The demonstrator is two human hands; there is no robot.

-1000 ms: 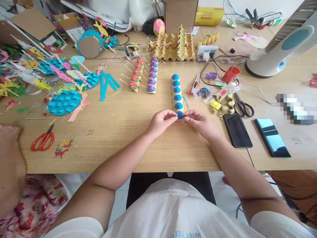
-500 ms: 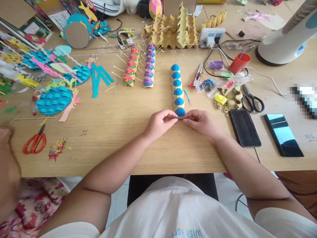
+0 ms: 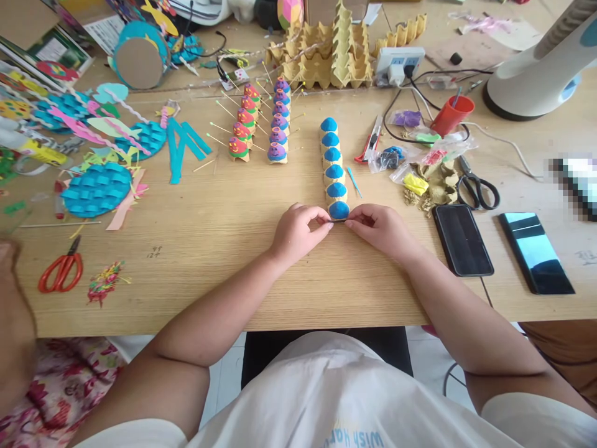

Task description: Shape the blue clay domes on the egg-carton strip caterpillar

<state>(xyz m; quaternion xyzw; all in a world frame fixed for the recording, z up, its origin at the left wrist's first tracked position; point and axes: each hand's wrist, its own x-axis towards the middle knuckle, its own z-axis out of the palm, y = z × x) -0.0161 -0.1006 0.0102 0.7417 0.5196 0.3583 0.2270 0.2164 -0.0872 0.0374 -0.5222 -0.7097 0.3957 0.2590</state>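
My left hand (image 3: 299, 235) and my right hand (image 3: 381, 229) are both closed in a pinch, one at each end of a thin dark strip (image 3: 339, 221), which looks like rolled modelling clay. They hold it level at the near end of an egg-carton strip (image 3: 327, 176) whose bumps are capped with blue clay (image 3: 338, 210). Whether the dark strip touches the nearest cap I cannot tell. A small blue clay tool (image 3: 354, 182) lies just right of the carton strip. To its left stand two finished-looking carton caterpillars, one red and green (image 3: 238, 148), one purple and blue (image 3: 277, 152).
On the right are a red utility knife (image 3: 370, 140), bagged clay (image 3: 415, 183), a red cup (image 3: 452, 116), black scissors (image 3: 478, 185) and two phones (image 3: 463, 240). Orange-handled scissors (image 3: 60, 274) and woven blue paper discs (image 3: 97, 190) lie left, near another person's arm (image 3: 16, 298).
The view has shifted slightly. Both hands keep their pinch on the thin dark strip, which now sits a touch closer to the nearest blue cap.
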